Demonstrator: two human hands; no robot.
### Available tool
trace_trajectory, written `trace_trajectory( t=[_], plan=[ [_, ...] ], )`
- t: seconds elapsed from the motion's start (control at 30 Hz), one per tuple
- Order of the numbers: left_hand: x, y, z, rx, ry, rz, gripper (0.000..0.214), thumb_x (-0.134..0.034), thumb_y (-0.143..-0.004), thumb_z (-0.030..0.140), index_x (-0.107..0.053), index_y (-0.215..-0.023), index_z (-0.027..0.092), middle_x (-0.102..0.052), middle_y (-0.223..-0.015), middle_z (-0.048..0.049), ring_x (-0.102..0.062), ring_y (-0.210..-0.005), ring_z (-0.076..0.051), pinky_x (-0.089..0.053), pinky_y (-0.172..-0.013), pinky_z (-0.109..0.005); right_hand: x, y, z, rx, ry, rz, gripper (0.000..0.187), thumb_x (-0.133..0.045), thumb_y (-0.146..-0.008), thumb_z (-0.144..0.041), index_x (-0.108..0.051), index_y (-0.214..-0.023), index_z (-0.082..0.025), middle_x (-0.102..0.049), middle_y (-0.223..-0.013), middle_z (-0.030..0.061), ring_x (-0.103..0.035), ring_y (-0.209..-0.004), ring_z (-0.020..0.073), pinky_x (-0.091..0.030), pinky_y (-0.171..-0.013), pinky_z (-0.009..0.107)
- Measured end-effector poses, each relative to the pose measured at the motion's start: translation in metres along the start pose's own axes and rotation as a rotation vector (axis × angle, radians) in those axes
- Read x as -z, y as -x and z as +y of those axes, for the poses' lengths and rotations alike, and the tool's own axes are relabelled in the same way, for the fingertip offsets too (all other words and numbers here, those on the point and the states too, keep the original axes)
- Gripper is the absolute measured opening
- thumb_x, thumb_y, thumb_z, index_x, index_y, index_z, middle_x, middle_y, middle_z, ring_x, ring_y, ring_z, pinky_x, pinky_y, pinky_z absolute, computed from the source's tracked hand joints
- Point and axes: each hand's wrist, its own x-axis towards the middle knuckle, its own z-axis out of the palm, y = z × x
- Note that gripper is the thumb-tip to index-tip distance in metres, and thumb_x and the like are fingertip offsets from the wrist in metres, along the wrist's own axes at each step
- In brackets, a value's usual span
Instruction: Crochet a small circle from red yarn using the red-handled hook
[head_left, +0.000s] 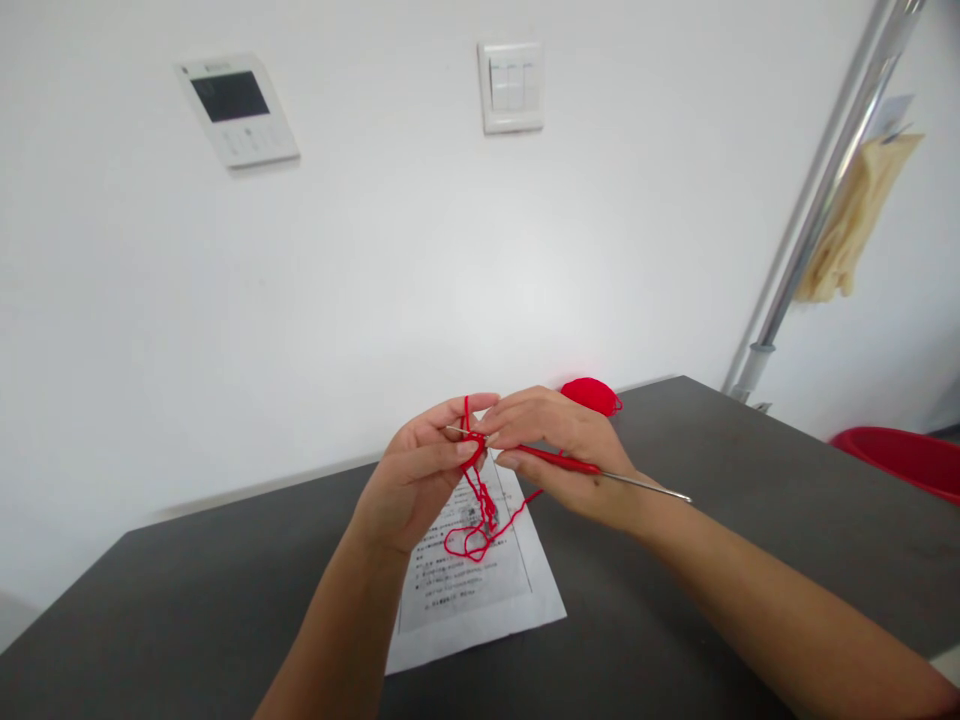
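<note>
Between the thumb and fingers of my left hand a small piece of red crochet work is pinched, and a strand of red yarn runs up over the index finger. My right hand grips a crochet hook by its red handle. The hook's thin metal tip lies at the crochet work, and its other metal end sticks out past my right wrist. Loose red yarn dangles in loops below my hands. The exact stitch at the tip is too small to make out.
A printed sheet of paper lies on the dark grey table beneath my hands. Behind my right hand sits a red ball of yarn, close to the white wall. A red basin and a metal pole stand at the right.
</note>
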Motion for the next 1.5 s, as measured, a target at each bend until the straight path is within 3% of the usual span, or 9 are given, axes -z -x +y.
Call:
trace_trajectory(
  t=[0.2, 0.37, 0.47, 0.63, 0.87, 0.97, 1.17, 1.3, 1.5],
  plan=[
    [0.005, 0.006, 0.007, -0.062, 0.084, -0.006, 0.034, -0.074, -0.063, 0.012, -0.077, -0.097, 0.013, -0.065, -0.063, -0.0011, -0.057, -0.061, -0.012, -0.047, -0.065, -0.024, 0.000, 0.002, -0.013, -0.085, -0.106, 0.082, 0.013, -0.069, -0.090, -0.013, -0.073, -0.102, -0.019, -0.079, -0.100, 0.0096, -0.074, -0.100, 0.0187, -0.061, -0.089, 0.034],
    [0.009, 0.009, 0.013, -0.095, 0.063, -0.020, 0.027, -0.072, -0.064, 0.014, -0.075, -0.091, 0.012, -0.054, -0.056, 0.0012, -0.049, -0.058, -0.012, -0.041, -0.062, -0.025, -0.005, 0.003, -0.020, -0.409, -0.407, 0.209, 0.008, -0.073, -0.090, -0.025, -0.076, -0.094, -0.020, -0.081, -0.097, 0.0070, -0.078, -0.091, 0.0190, -0.065, -0.083, 0.032],
    [0.007, 0.009, 0.016, -0.066, 0.041, -0.012, 0.024, -0.073, -0.062, 0.016, -0.074, -0.086, 0.013, -0.051, -0.054, 0.0021, -0.045, -0.055, -0.012, -0.039, -0.061, -0.027, -0.005, 0.003, -0.021, -0.506, -0.559, 0.241, 0.010, -0.076, -0.087, -0.029, -0.076, -0.090, -0.019, -0.081, -0.092, 0.0059, -0.079, -0.086, 0.0187, -0.066, -0.079, 0.031],
    [0.010, 0.009, 0.019, -0.039, -0.007, -0.020, 0.020, -0.075, -0.060, 0.018, -0.075, -0.079, 0.014, -0.053, -0.052, 0.0011, -0.045, -0.053, -0.012, -0.038, -0.057, -0.027, 0.003, 0.001, -0.020, -0.439, -0.513, 0.162, 0.005, -0.077, -0.085, -0.020, -0.077, -0.090, -0.019, -0.081, -0.090, 0.0055, -0.078, -0.089, 0.0181, -0.065, -0.080, 0.028],
    [0.009, 0.014, 0.017, -0.202, -0.249, 0.095, 0.023, -0.083, -0.065, 0.016, -0.079, -0.088, 0.017, -0.066, -0.063, -0.0009, -0.057, -0.058, -0.011, -0.043, -0.058, -0.022, -0.005, 0.001, -0.015, -0.521, -0.752, 0.264, 0.014, -0.078, -0.085, -0.032, -0.074, -0.087, -0.019, -0.082, -0.088, 0.0042, -0.079, -0.078, 0.0176, -0.067, -0.074, 0.031],
    [0.003, 0.017, 0.014, -0.225, -0.286, 0.149, 0.021, -0.083, -0.067, 0.017, -0.079, -0.088, 0.018, -0.067, -0.066, -0.0006, -0.059, -0.061, -0.011, -0.046, -0.063, -0.022, -0.008, 0.003, -0.014, -0.349, -0.544, 0.277, 0.005, -0.074, -0.089, -0.024, -0.075, -0.093, -0.022, -0.081, -0.096, 0.0043, -0.078, -0.089, 0.0172, -0.065, -0.081, 0.031],
    [-0.006, 0.018, 0.013, -0.142, -0.302, 0.152, 0.024, -0.083, -0.068, 0.019, -0.079, -0.091, 0.017, -0.068, -0.067, -0.0016, -0.061, -0.063, -0.014, -0.049, -0.064, -0.025, 0.003, 0.002, -0.014, -0.021, -0.036, 0.033, 0.014, -0.066, -0.092, -0.016, -0.071, -0.103, -0.023, -0.077, -0.113, 0.0083, -0.072, -0.108, 0.0193, -0.061, -0.091, 0.035],
    [-0.008, 0.019, 0.014, -0.136, -0.313, 0.197, 0.024, -0.082, -0.068, 0.020, -0.079, -0.092, 0.017, -0.071, -0.069, -0.0025, -0.063, -0.066, -0.016, -0.049, -0.067, -0.027, 0.004, 0.002, -0.015, -0.075, -0.058, 0.047, 0.011, -0.065, -0.093, -0.016, -0.071, -0.100, -0.024, -0.079, -0.105, 0.0076, -0.074, -0.103, 0.0188, -0.062, -0.088, 0.034],
    [-0.010, 0.019, 0.015, -0.190, -0.339, 0.245, 0.015, -0.081, -0.067, 0.017, -0.080, -0.082, 0.018, -0.073, -0.069, -0.0026, -0.063, -0.068, -0.014, -0.048, -0.068, -0.025, -0.002, 0.005, -0.010, -0.235, -0.340, 0.176, 0.008, -0.069, -0.093, -0.023, -0.074, -0.098, -0.024, -0.079, -0.103, 0.0049, -0.075, -0.096, 0.0171, -0.063, -0.085, 0.032]
  ],
)
